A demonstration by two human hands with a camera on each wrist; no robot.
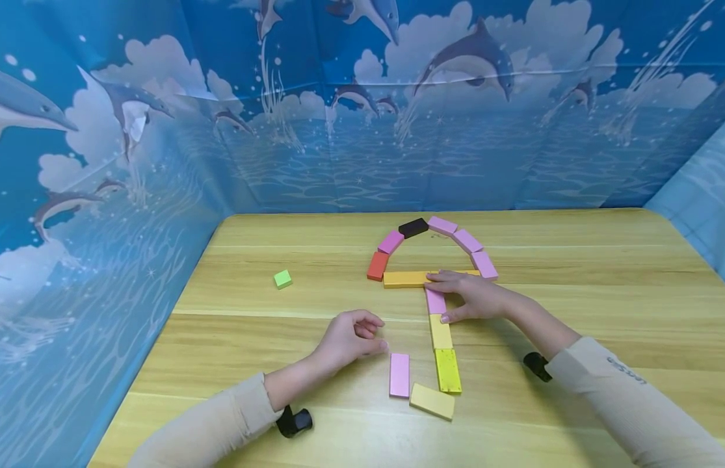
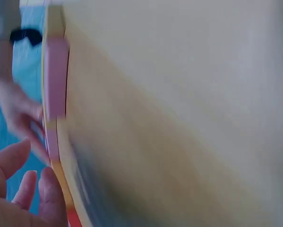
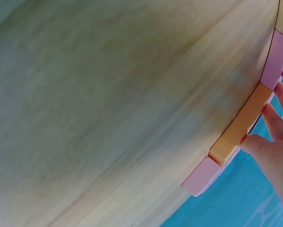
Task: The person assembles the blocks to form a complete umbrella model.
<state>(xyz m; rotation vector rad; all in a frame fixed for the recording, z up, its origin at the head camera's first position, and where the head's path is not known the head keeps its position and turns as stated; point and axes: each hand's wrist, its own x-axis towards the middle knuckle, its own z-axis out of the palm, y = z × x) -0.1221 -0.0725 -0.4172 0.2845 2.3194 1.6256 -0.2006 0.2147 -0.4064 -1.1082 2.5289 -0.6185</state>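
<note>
My right hand (image 1: 479,297) reaches over the long orange block (image 1: 405,279), its fingertips on that block's right half. Its thumb touches the stem below, where a pink block (image 1: 435,302) meets a pale yellow block (image 1: 439,335). In the right wrist view, the orange block (image 3: 240,125) lies beside the outstretched fingers. A bright yellow block (image 1: 448,372) ends the stem. My left hand (image 1: 347,339) hovers with loosely curled fingers and holds nothing. Nearest to it lies a loose pink block (image 1: 400,376), with a cream block (image 1: 432,402) slanted beside it.
Above the orange block, a red block (image 1: 378,266), a black block (image 1: 413,227) and several pink blocks (image 1: 467,241) form an arch. A small green block (image 1: 283,279) lies left on the wooden table (image 1: 222,338). A dolphin-print curtain (image 1: 362,162) surrounds the table.
</note>
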